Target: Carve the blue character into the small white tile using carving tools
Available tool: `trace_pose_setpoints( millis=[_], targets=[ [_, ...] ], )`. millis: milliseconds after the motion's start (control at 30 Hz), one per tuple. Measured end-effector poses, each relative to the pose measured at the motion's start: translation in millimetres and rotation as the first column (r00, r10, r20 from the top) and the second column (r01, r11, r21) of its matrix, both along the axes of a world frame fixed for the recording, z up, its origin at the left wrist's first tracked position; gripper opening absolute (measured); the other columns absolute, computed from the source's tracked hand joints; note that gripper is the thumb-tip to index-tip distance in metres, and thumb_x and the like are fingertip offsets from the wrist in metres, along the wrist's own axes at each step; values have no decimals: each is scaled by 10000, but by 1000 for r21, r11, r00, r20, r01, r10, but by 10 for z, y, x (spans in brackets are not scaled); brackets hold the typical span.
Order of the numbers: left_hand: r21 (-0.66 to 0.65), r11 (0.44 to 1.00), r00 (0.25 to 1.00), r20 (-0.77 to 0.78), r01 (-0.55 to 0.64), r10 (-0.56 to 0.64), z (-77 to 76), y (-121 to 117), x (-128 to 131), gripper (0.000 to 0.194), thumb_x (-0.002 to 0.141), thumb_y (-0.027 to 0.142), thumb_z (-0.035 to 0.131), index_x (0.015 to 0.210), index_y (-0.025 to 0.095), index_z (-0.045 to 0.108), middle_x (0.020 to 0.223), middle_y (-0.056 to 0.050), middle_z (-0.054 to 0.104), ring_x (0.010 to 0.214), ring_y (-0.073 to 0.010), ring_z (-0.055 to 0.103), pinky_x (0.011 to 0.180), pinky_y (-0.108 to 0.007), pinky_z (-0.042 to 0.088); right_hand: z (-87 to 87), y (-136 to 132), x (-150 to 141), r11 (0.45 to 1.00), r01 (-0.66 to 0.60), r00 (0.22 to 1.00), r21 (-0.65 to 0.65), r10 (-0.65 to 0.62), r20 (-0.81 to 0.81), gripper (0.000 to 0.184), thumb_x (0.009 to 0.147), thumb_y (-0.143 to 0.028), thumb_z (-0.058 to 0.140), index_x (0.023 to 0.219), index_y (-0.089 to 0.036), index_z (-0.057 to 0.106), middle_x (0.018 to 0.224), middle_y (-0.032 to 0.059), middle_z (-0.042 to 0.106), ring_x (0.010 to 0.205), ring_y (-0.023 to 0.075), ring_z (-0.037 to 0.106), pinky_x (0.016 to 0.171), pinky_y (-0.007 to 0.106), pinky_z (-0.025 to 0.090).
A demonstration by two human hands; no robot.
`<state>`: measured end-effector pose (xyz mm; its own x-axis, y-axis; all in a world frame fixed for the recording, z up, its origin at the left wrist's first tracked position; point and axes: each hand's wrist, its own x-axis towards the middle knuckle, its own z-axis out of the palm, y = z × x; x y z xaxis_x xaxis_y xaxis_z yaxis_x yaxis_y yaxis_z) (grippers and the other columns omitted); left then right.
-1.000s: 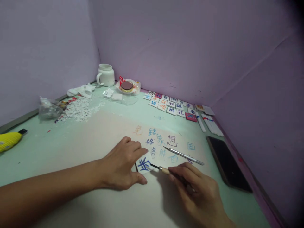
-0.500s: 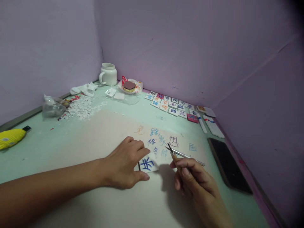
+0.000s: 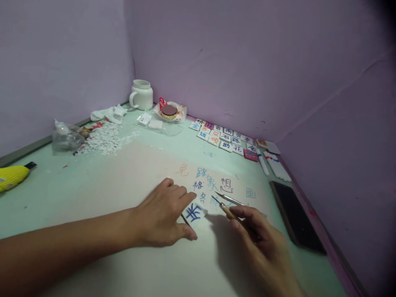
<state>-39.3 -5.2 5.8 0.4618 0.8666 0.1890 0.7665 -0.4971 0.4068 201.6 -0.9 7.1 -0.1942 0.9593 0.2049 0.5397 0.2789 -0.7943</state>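
Note:
My left hand (image 3: 163, 214) rests on the table with fingers and thumb pinched on a small white card (image 3: 193, 213) bearing a blue character. My right hand (image 3: 261, 243) is closed around a thin craft knife (image 3: 223, 207) with a wooden ferrule, its blade pointing up-left just right of the card and a little above it. A second metal-handled knife (image 3: 232, 200) lies on the table beyond. Several coloured characters (image 3: 213, 183) are written on the table surface behind the card.
Rows of character tiles (image 3: 224, 138) and white strips (image 3: 276, 165) lie at the back right, a black phone (image 3: 295, 216) along the right wall. A white mug (image 3: 141, 95), a round tin (image 3: 169, 110), paper scraps (image 3: 103, 138), a plastic bag (image 3: 66, 138) and a yellow cutter (image 3: 14, 175) sit at left.
The knife tip left the card's edge, rose, then came down to the card's right. The card has turned slightly under my left fingers.

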Motion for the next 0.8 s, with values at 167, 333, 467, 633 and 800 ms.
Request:
trace_pose_setpoints(
  millis=[167, 333, 467, 633, 800],
  targets=[
    [17, 1000, 992, 126, 24, -26, -3, -11, -54, 636, 719, 354, 740, 1269, 154, 491, 1156, -143, 555, 1013, -300, 524, 882, -452, 393, 71, -26, 24, 985, -123, 984, 117, 106, 143, 151, 890, -305, 549, 976, -254, 663, 832, 15, 714, 622, 144, 638, 500, 220, 473],
    [19, 988, 973, 170, 156, -157, -45, 27, -97, 590, 734, 198, 615, 1301, 195, 450, 1305, -117, 518, 1154, -306, 469, 977, -483, 330, 81, -94, 9, 947, -260, 946, 189, 210, 249, 210, 911, -235, 505, 1064, -278, 641, 887, 14, 708, 667, 138, 659, 505, 215, 466],
    [-22, 987, 977, 151, 157, -152, -42, 42, -100, 498, 766, 179, 571, 1258, 196, 493, 1259, -100, 543, 1124, -288, 475, 974, -480, 328, 45, -23, 35, 941, -223, 920, 253, 118, 373, 189, 922, -266, 509, 1046, -282, 650, 884, 16, 707, 698, 158, 661, 538, 242, 453],
    [-16, 989, 978, 157, 144, -140, -50, 37, -99, 418, 786, 183, 550, 1203, 195, 520, 1223, -105, 539, 1103, -286, 476, 964, -480, 338, -12, 118, 77, 933, -162, 815, 320, -56, 577, 180, 910, -301, 517, 905, -279, 696, 893, 15, 716, 816, 214, 642, 589, 295, 442],
    [11, 991, 977, 166, 136, -136, -81, 39, -99, 384, 793, 177, 542, 1176, 203, 530, 1220, -103, 541, 1099, -287, 483, 966, -480, 351, -34, 248, 151, 873, -56, 762, 485, -276, 585, 200, 910, -279, 522, 871, -256, 717, 889, 35, 719, 806, 217, 613, 596, 306, 431]
  ],
)
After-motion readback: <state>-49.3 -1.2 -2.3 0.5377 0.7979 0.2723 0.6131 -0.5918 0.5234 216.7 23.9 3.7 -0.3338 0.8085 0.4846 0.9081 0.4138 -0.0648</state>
